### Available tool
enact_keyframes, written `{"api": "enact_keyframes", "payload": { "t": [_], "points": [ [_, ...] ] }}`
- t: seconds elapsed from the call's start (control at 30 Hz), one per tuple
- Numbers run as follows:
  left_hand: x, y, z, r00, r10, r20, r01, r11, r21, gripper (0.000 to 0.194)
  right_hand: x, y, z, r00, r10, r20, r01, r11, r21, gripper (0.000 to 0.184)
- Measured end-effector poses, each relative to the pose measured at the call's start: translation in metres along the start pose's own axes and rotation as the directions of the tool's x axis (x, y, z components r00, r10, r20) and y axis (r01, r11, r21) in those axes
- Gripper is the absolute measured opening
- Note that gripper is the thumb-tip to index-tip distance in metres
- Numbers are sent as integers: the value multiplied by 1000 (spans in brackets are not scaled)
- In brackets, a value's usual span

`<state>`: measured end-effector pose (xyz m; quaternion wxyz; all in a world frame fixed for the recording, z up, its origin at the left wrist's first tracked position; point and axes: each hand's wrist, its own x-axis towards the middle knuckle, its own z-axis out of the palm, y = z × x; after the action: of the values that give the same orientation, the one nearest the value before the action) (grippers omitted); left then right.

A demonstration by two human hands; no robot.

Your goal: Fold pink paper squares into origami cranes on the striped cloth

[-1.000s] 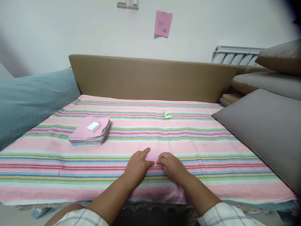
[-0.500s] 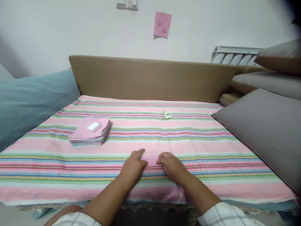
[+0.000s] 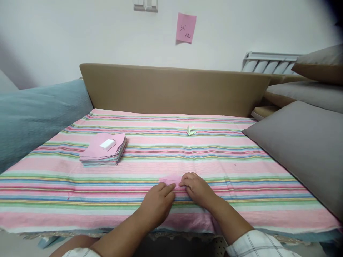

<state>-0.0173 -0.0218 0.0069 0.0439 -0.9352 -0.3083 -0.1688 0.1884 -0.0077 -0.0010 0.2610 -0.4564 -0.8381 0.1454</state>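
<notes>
A small folded piece of pink paper (image 3: pixel 170 178) lies on the striped cloth (image 3: pixel 230 167), close to the same pink in colour. My right hand (image 3: pixel 197 188) pinches its right end between thumb and fingertips. At the near edge of the paper is my left hand (image 3: pixel 158 200), its fingers close together with the tips on the paper. The two hands' fingertips almost meet. The paper's left point shows beyond my left fingers; its near side is partly covered by them.
To the left is a stack of square paper sheets (image 3: pixel 92 151), pink on top, with a white charger plug (image 3: pixel 108 144) on it. A small pale green folded paper (image 3: pixel 190 131) sits farther back. Grey cushions (image 3: pixel 302 142) line the right, a blue-green bolster (image 3: pixel 43 117) the left.
My left hand first slid left along the paper with thumb and forefinger spread, then came back right and nearer me, fingers drawn together at the near edge. My right hand kept its pinch.
</notes>
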Motion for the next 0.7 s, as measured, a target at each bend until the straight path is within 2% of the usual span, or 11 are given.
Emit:
{"api": "enact_keyframes", "payload": {
  "t": [0.1, 0.2, 0.3, 0.37, 0.43, 0.5, 0.57, 0.7],
  "points": [
    [1, 1, -2, 988, -84, 126, 79, 996, 40, 21, -1, 0, 0, 1000, -4, 0, 4, 1000, -1, 35],
    [4, -3, -13, 954, -191, 230, 183, 981, 59, 18, -1, 0, 0, 1000, -1, 2, 1, 1000, 0, 35],
    [6, -6, -24, 923, -270, 274, 258, 963, 80, 14, -1, -1, -1, 1000, 3, 2, -3, 1000, 4, 36],
    [6, -6, -26, 919, -295, 261, 282, 955, 89, 13, -1, -2, -2, 1000, -1, 0, 1, 1000, 6, 35],
    [6, -5, -24, 942, -255, 220, 248, 967, 59, 15, 0, -3, -3, 1000, -8, -1, 8, 1000, 5, 35],
    [5, -2, -17, 979, -136, 152, 141, 990, -21, 18, 0, -4, -4, 1000, -12, -5, 12, 1000, -6, 35],
    [4, 3, -8, 993, -46, 113, 50, 998, -41, 30, 0, -3, -3, 1000, -14, -18, 13, 1000, -25, 34],
    [4, 10, 3, 993, -35, 108, 34, 999, 10, 39, -3, 1, 0, 998, -14, -58, 12, 999, -44, 35]
  ]
}}
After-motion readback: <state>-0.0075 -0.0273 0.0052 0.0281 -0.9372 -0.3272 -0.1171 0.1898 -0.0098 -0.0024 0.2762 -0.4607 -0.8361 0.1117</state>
